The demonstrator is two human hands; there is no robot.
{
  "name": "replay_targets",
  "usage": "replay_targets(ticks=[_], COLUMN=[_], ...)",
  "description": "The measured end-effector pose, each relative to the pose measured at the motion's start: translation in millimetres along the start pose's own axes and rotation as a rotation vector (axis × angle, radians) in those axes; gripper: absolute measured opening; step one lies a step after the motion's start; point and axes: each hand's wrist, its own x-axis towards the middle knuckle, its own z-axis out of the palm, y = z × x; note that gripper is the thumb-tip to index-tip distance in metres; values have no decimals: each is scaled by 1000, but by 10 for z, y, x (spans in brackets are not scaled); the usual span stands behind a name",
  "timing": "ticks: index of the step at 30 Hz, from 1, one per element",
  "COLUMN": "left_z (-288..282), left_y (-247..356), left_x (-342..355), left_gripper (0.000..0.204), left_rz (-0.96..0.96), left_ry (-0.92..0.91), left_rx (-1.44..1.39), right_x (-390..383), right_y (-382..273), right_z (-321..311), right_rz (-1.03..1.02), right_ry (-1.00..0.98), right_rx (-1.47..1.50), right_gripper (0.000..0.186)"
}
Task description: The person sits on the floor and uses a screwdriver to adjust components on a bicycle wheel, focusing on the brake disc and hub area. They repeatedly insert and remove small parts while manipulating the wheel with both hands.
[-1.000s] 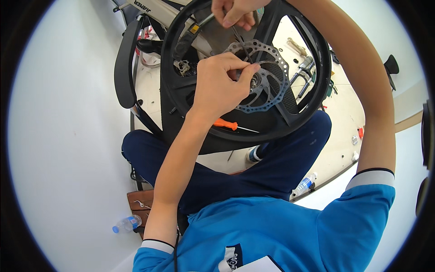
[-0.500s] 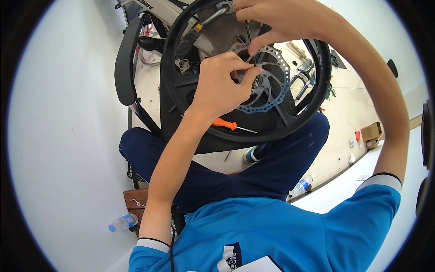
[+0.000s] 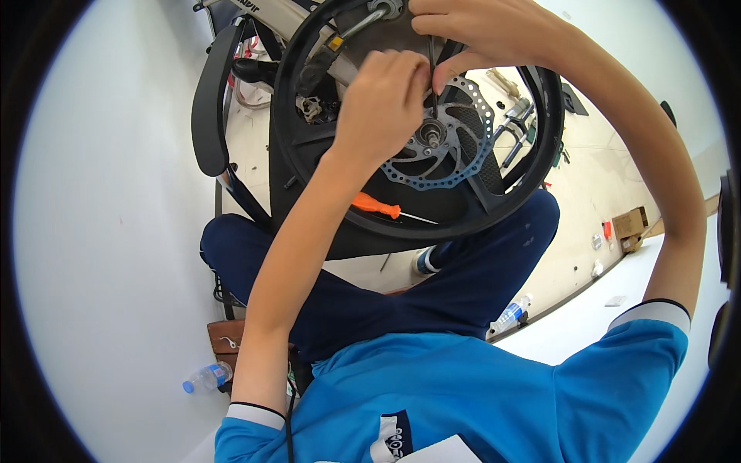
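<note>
A black spoked wheel [image 3: 494,220] lies flat before me, with a perforated metal brake disc [image 3: 461,181] around its hub and threaded axle [image 3: 432,137]. My right hand [image 3: 490,35] reaches in from the far right, its thumb and fingers around a thin dark rod-like tool [image 3: 434,102]. The tool stands nearly upright, its lower end at the disc's inner part by the hub. Close to the tool's left side, my left hand [image 3: 380,104] has its fingers curled together, slightly blurred; what they pinch, if anything, is hidden. An orange-handled screwdriver [image 3: 377,205] lies inside the wheel's near rim.
Under the wheel is a black chair seat with an armrest [image 3: 214,100] at left. A bicycle frame [image 3: 282,23] stands beyond. Metal fork-like parts [image 3: 515,127] and a cardboard box [image 3: 631,222] lie on the floor at right. Plastic bottles [image 3: 207,378] lie either side of me.
My left hand has lifted from the hub toward the far side, uncovering the axle. The rod-like tool stands more upright and has shifted slightly right, along with my right hand.
</note>
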Motion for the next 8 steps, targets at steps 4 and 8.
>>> replay_targets(ticks=[4,8], left_z=[24,38], left_y=[40,6], left_x=[-19,-15], left_gripper=[20,21], left_rz=[-149,-136], left_ry=[-127,-109], left_rx=[80,-13], right_x=[-140,-399], right_y=[-90,-386], right_z=[8,80], right_rz=[93,404], right_ry=[33,-5], right_rx=[-7,-37], right_gripper=[56,57])
